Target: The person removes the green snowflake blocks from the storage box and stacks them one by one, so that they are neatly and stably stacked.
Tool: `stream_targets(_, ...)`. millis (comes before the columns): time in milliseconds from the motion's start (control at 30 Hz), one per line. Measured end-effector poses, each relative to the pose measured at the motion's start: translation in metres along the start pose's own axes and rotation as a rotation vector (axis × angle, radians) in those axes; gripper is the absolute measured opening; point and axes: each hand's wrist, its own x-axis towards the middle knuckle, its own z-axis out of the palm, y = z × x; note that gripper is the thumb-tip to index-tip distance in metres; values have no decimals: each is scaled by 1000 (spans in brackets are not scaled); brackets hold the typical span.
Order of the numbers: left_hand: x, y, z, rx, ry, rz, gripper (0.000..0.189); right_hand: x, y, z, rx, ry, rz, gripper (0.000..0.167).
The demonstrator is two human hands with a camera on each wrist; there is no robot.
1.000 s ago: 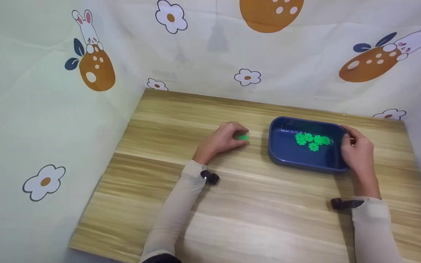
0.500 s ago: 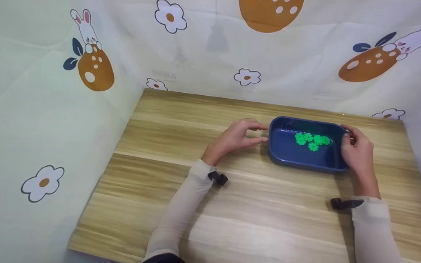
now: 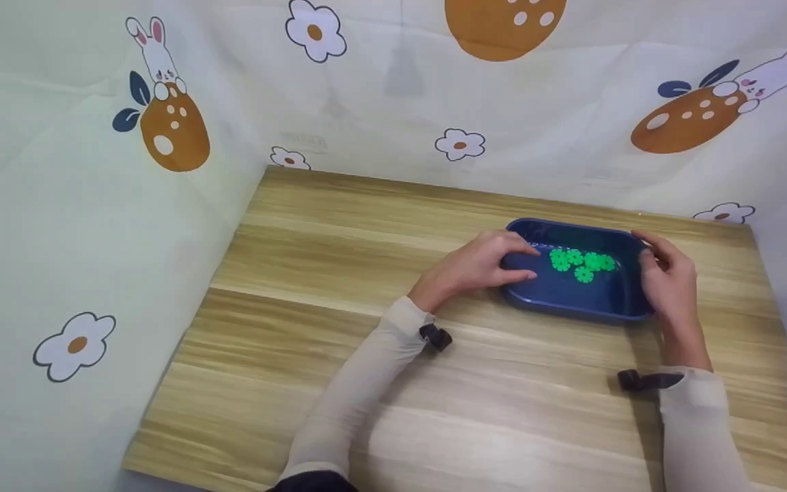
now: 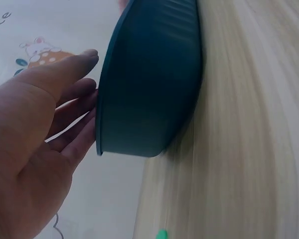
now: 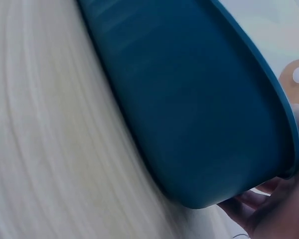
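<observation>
Several small green flower-shaped discs (image 3: 584, 275) lie in the blue plastic bin (image 3: 571, 309), most of them bunched together on its floor. My left hand (image 3: 477, 265) is over the bin's left end, thumb and fingers extended and apart, with nothing seen between them. The left wrist view shows its palm bare and its fingers reaching behind the rim; whether they touch it, I cannot tell. My right hand (image 3: 670, 283) grips the bin's right end, thumb at the inner side of the rim and fingers outside. At the left wrist view's bottom edge, a bit of green (image 4: 162, 234) shows against the tabletop.
A wood-grain table (image 3: 311, 273) carries the bin near its back right. Pale cloth (image 3: 380, 96) printed with rabbits and flowers rises behind and beside it. Black wrist cameras sit on both beige sleeves (image 3: 366, 383).
My left hand moves right from the tabletop to over the bin's left end. The green disc earlier between its thumb and fingers is no longer visible there. My right hand and the bin stay put.
</observation>
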Motion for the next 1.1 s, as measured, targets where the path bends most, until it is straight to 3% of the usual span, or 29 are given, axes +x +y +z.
stream_targets(133, 11, 5, 5, 54, -67, -33, 46, 2, 2, -1, 73, -26, 35, 43)
stream_targets(433, 36, 13, 14, 156, -99, 3, 42, 3, 2, 0, 146, -65, 79, 44)
stream_targets(633, 54, 16, 23, 205, -149, -31, 41, 3, 1, 2, 166, -76, 90, 44)
stream_targets(867, 68, 18, 32, 318, -169, -46, 41, 2, -1, 2, 202, -59, 114, 44)
stream_targets(1100, 75, 16, 41, 339, -191, -114, 45, 1, -1, 1, 199, -63, 133, 44)
